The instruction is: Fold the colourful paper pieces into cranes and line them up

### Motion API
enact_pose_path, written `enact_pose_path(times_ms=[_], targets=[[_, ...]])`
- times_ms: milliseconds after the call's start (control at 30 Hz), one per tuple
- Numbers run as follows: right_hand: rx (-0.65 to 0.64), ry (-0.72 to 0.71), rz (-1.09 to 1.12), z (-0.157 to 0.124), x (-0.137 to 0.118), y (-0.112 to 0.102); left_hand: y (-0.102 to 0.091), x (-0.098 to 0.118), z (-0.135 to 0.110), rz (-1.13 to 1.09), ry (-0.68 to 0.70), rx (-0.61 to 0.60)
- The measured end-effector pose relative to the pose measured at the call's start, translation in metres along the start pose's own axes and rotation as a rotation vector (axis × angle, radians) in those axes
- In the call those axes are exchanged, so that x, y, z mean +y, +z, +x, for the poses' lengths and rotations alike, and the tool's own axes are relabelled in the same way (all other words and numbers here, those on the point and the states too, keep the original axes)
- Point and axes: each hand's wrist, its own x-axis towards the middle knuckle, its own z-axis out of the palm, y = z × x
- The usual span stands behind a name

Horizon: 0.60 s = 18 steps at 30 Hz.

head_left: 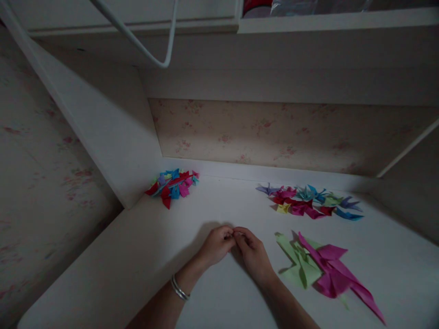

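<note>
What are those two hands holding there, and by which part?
Cannot tell: the left hand and right hand pinch their fingertips together, perhaps over something tiny, hidden in the dim light.

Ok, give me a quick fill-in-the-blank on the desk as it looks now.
1. The bangles are on the ___ wrist.
2. The left hand and right hand meet at their ___.
3. Beside the right hand, a pink paper lies partly over a paper coloured ___.
4. On the desk, the small pile sits in the far ___ corner.
Missing: left; fingertips; green; left.
</note>
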Motion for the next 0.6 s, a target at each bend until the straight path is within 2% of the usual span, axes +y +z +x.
enact_pose_path(times_ms=[600], targets=[[-0.004, 0.016, -0.004, -0.0001, 0.0025, -0.0011, 0.0001, 0.0021, -0.0004, 0.002, -0.01, -0.007]])
